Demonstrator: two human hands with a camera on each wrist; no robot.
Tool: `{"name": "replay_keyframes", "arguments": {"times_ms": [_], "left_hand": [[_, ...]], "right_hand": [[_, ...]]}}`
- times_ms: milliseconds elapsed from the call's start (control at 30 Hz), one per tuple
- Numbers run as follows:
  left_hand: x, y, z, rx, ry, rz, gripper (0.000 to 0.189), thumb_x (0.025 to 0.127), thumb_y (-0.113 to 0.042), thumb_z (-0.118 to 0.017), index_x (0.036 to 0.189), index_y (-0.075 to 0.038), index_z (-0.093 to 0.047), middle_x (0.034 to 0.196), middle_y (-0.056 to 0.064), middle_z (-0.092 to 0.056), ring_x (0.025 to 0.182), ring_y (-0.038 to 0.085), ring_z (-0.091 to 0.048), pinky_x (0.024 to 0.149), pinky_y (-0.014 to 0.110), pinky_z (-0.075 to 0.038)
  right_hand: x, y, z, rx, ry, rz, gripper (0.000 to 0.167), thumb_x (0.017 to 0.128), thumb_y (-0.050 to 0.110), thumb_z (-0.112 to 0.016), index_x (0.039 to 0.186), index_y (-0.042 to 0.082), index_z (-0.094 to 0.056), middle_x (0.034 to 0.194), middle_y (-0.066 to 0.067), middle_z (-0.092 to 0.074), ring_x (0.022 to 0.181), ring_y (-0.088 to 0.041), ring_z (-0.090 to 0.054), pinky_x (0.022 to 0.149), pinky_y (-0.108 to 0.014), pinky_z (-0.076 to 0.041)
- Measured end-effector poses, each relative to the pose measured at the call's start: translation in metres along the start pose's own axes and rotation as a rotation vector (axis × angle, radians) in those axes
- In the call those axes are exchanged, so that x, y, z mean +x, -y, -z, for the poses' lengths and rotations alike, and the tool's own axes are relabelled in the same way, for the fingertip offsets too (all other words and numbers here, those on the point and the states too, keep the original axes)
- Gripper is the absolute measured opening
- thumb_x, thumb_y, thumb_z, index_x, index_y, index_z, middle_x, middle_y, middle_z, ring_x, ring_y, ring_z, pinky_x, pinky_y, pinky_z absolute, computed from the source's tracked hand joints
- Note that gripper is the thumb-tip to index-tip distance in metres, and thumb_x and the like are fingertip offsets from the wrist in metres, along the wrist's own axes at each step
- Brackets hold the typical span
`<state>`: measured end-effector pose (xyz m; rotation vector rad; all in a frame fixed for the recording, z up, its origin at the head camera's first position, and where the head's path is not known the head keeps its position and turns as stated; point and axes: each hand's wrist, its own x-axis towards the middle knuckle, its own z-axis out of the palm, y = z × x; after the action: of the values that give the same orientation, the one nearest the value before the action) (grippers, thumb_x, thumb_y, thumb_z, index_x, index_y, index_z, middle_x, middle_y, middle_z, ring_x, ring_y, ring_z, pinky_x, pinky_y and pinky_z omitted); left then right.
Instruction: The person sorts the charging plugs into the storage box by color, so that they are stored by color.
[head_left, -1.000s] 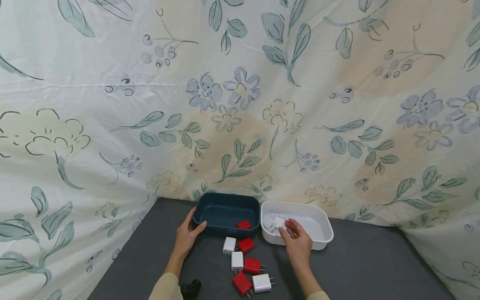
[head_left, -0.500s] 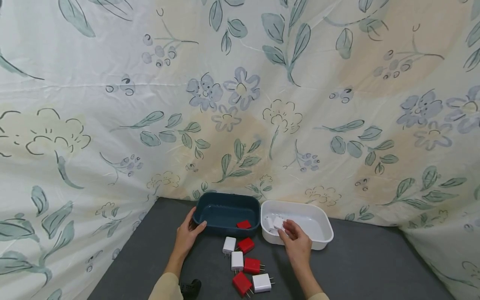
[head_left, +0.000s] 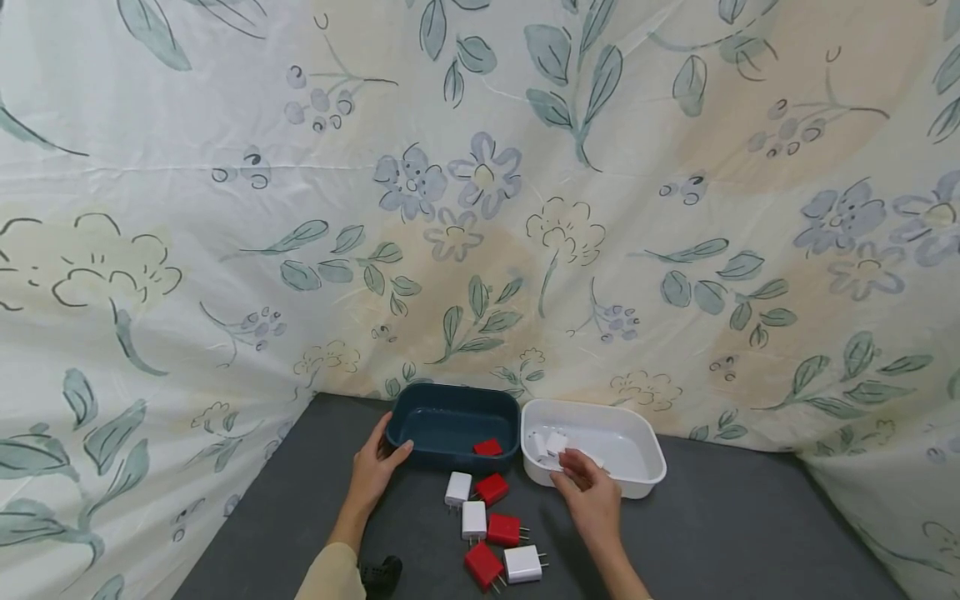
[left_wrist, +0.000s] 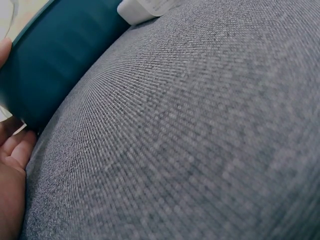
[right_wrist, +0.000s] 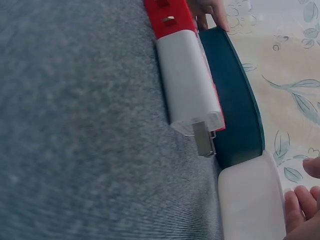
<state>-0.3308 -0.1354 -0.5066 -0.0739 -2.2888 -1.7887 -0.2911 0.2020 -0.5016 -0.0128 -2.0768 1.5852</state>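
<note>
My left hand [head_left: 369, 475] grips the left end of a dark blue bin [head_left: 438, 461], thumb at its front rim and fingers around the corner. One red wall charger [head_left: 487, 447] lies inside it. Over the front rim of the white bin [head_left: 637, 487] is my right hand [head_left: 597, 502], fingers reaching inside. In the right wrist view, its thumb and fingers [right_wrist: 294, 210] are apart, with nothing seen between them. White chargers [head_left: 556, 442] lie at the white bin's left side, partly hidden by that hand.
In front of the bins, white chargers [head_left: 522, 564] and red chargers [head_left: 504, 529] lie on the dark grey table [head_left: 720, 533], metal prongs showing on several. A small black object [head_left: 382, 575] is near the left forearm. Floral cloth [head_left: 480, 250] hangs behind.
My right hand has drawn slightly toward me and its fingers have come away from the white charger, which now lies in the white bin. My left hand has stayed on the dark blue bin.
</note>
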Motion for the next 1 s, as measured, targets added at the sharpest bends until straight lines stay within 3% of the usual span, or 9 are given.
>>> {"name": "replay_keyframes", "arguments": {"times_ms": [167,467,733,867,1000], "left_hand": [[-0.001,-0.001,0.000,0.011,-0.001,0.000,0.076,0.090,-0.028,-0.070,0.153,-0.008,-0.031,0.152,0.026,-0.037,0.138,0.039,-0.041,0.110,0.051,-0.039],[0.000,-0.002,0.000,0.018,-0.009,-0.005,0.076,0.090,-0.026,-0.070,0.152,-0.007,-0.031,0.151,0.026,-0.039,0.137,0.038,-0.043,0.109,0.051,-0.040],[-0.001,-0.004,0.000,0.024,-0.009,0.002,0.077,0.090,-0.028,-0.071,0.152,-0.007,-0.031,0.151,0.026,-0.038,0.137,0.038,-0.042,0.109,0.050,-0.040],[0.000,-0.003,0.000,0.025,-0.009,-0.001,0.075,0.091,-0.026,-0.070,0.152,-0.007,-0.031,0.151,0.026,-0.039,0.137,0.038,-0.043,0.109,0.051,-0.040],[-0.001,-0.002,0.001,0.019,-0.005,-0.001,0.075,0.091,-0.025,-0.070,0.152,-0.008,-0.031,0.151,0.026,-0.039,0.137,0.038,-0.043,0.109,0.051,-0.040]], "right_hand": [[-0.004,-0.003,-0.001,0.022,-0.006,0.033,0.039,0.073,-0.005,-0.080,0.111,-0.002,-0.070,0.103,-0.021,-0.073,0.092,-0.017,-0.073,0.080,-0.017,-0.056],[-0.009,-0.001,-0.004,0.035,-0.004,0.060,0.039,0.072,-0.009,-0.080,0.109,-0.004,-0.070,0.099,-0.019,-0.074,0.089,-0.014,-0.073,0.079,-0.017,-0.056],[-0.022,0.038,-0.002,-0.021,0.070,-0.006,0.037,0.072,-0.010,-0.079,0.108,-0.004,-0.070,0.100,-0.021,-0.073,0.095,-0.033,-0.071,0.083,-0.032,-0.058],[-0.022,0.035,-0.002,-0.017,0.097,-0.020,0.037,0.071,-0.011,-0.079,0.107,-0.005,-0.070,0.099,-0.021,-0.074,0.094,-0.034,-0.071,0.083,-0.034,-0.058],[-0.021,0.018,-0.005,0.004,0.119,-0.015,0.040,0.070,-0.011,-0.080,0.108,-0.006,-0.069,0.099,-0.020,-0.074,0.093,-0.034,-0.072,0.082,-0.034,-0.059]]}}
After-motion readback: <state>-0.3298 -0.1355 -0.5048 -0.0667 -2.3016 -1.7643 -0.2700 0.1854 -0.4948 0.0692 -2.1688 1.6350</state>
